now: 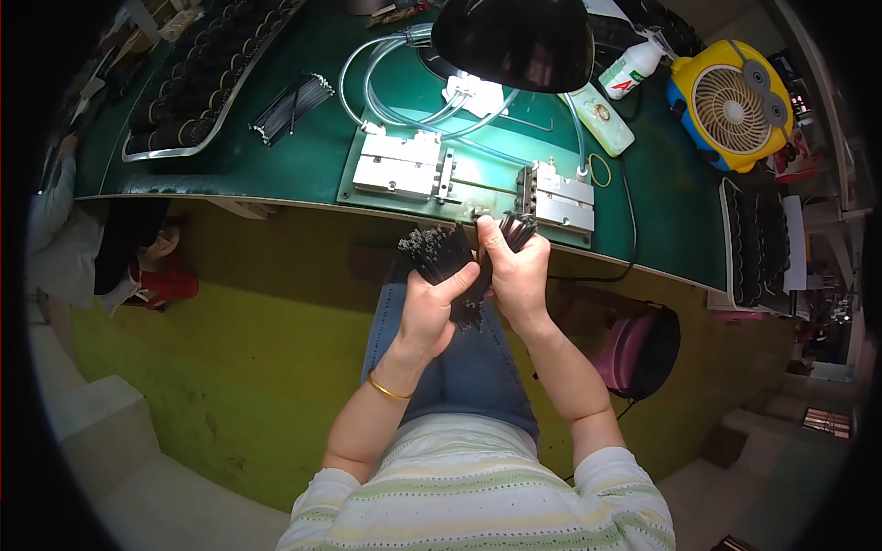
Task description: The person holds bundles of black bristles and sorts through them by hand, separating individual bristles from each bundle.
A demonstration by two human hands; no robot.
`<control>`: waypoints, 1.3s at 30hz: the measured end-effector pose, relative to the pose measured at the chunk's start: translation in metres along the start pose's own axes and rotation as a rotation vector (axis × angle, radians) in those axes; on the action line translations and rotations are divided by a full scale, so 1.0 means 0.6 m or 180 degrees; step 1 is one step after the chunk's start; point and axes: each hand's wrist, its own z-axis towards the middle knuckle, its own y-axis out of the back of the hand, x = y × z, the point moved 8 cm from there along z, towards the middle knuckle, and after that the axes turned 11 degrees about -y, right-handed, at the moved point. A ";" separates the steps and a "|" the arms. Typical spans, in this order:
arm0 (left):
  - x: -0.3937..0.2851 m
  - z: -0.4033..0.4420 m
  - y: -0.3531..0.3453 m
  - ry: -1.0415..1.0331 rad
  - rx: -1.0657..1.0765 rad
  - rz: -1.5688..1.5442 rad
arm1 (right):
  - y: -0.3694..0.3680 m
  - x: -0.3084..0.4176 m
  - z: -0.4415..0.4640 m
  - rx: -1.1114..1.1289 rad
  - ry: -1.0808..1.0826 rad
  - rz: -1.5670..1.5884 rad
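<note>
My left hand point(425, 310) is wrapped round a thick bundle of thin black rods point(439, 251) with pale tips, held above my lap. Close beside it, my right hand point(521, 275) grips a smaller bunch of black rods point(517, 230), its thumb pointing up toward the table edge. More dark rod ends show below, between the two hands. Just beyond my hands is a metal fixture with a left silver block point(397, 165) and a right silver block point(563, 200) on a base plate. My fingers hide part of both bunches.
On the green table point(303, 170) lies another bundle of black rods point(291, 108). A black lamp point(514, 41) overhangs the fixture. Clear tubes point(372, 87), a white bottle point(632, 69) and a yellow fan point(732, 106) stand behind. Trays of black coils point(197, 87) flank the left side. Another person point(60, 230) is at far left.
</note>
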 end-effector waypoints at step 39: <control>-0.007 0.002 0.003 -0.0048 -0.0033 -0.0007 | -0.015 0.013 -0.013 0.0094 0.0034 0.0128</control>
